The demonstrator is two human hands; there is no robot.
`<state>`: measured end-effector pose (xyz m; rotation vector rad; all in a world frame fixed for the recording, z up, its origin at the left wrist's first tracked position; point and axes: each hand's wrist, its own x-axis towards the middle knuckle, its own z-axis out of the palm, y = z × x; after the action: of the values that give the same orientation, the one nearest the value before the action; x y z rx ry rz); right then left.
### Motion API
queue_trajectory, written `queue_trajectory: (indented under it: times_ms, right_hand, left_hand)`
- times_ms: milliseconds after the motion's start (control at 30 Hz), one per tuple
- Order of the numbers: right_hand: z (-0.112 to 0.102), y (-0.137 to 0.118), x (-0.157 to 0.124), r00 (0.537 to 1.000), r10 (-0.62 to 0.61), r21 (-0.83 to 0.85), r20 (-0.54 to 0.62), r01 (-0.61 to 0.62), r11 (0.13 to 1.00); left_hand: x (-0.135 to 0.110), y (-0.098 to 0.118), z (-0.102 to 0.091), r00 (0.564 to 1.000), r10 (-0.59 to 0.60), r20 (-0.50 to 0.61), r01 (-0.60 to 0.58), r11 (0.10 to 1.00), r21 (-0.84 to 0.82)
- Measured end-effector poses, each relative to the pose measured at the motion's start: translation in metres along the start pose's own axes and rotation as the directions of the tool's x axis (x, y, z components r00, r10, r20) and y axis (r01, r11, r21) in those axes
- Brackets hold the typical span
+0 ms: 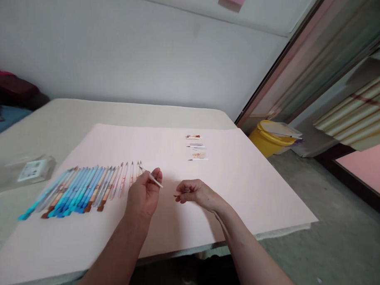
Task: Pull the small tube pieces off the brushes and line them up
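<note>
My left hand [145, 193] pinches a thin white pen refill [151, 177] between thumb and fingers, its tip pointing toward the right end of a row of several pens [82, 188] laid side by side on a pink sheet [241, 186]. The pens are blue, brown and clear with pink print. My right hand [194, 193] hovers just right of the left, fingers curled in; whether it holds anything small I cannot make out. Farther back lie three small pen pieces [197, 148] in a short column.
The pink sheet covers a beige table [52, 122] against a white wall. A clear plastic packet [35, 168] lies at the left edge. A yellow bucket [271, 139] stands on the floor to the right, beside a sliding door frame.
</note>
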<state>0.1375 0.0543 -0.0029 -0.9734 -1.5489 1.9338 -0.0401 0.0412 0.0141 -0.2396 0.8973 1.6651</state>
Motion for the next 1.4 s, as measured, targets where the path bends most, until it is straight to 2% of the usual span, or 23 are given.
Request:
queue_trajectory:
  times_ms: [167, 367, 633, 833, 1100, 1400]
  right_hand:
    - [-0.001, 0.004, 0.001, 0.998, 0.058, -0.034, -0.007, -0.059, 0.998]
    - [0.003, 0.006, 0.002, 0.994, 0.106, -0.050, -0.001, -0.106, 0.993]
    - [0.010, 0.005, 0.005, 0.995, 0.102, -0.027, 0.007, -0.102, 0.994]
    - [0.020, -0.002, 0.003, 0.994, 0.109, 0.037, -0.009, -0.108, 0.993]
    - [0.032, -0.002, 0.001, 0.992, 0.118, 0.162, -0.054, -0.108, 0.981]
    - [0.033, -0.001, 0.001, 0.986, 0.129, 0.200, -0.111, -0.105, 0.974]
  left_hand:
    - [0.002, 0.000, -0.001, 0.999, 0.025, 0.026, -0.025, 1.000, 0.003]
    - [0.002, 0.000, -0.001, 0.986, 0.135, 0.094, -0.139, 0.989, 0.048]
    - [-0.003, -0.006, -0.001, 0.930, 0.254, 0.265, -0.300, 0.942, 0.150]
    - [-0.006, -0.015, -0.004, 0.891, 0.305, 0.337, -0.386, 0.900, 0.205]
    - [-0.008, -0.018, -0.004, 0.931, 0.216, 0.294, -0.277, 0.943, 0.184]
    - [-0.007, -0.016, -0.007, 0.935, 0.163, 0.314, -0.237, 0.947, 0.217]
